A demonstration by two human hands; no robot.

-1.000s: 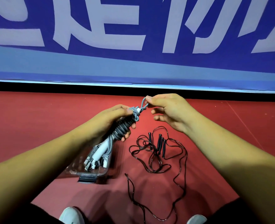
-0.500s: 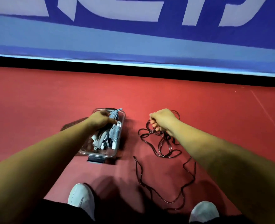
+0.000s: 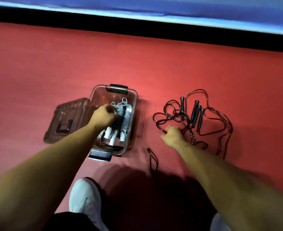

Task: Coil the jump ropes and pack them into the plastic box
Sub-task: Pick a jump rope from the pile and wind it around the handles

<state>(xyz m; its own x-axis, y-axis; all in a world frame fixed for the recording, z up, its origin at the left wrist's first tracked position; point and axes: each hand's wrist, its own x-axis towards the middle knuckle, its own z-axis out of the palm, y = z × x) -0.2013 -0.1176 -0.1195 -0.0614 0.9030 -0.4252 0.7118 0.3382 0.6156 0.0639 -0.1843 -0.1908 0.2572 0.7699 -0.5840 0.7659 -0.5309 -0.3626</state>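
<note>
1. Grey jump rope [image 3: 120,114], wound into a tight bundle, lies inside the plastic box [image 3: 135,104] beside a second wrapped bundle [image 3: 127,121]. The white handles [image 3: 111,136] point toward the person. Laid lengthwise, the bundles fit side by side along the box.
2. The left hand [image 3: 104,116] reaches down into the box with its fingers curled round the upper part of the grey jump rope, holding it. I judge that it is seating the bundle against its neighbour. How firm the hold is cannot be told.
3. The lid [image 3: 65,120] lies flat on the red floor [image 3: 37,72], just left of the box and against its left wall. That keeps the box mouth free for packing.
4. The black jump ropes [image 3: 175,113] sprawl in a loose tangle on the floor to the right of the box and apart from it. Their four dark handles [image 3: 194,114] are clustered in the middle. None of this is coiled yet.
5. The right hand [image 3: 173,136] sits on the near edge of that tangle, fingers closed down on a strand. It is probably claiming the next rope while the left hand finishes. Which rope the strand belongs to cannot be told.
6. The black cords cross one another, so a pull on one is likely to drag the other along. Separating them by their handles first looks sensible.
</note>
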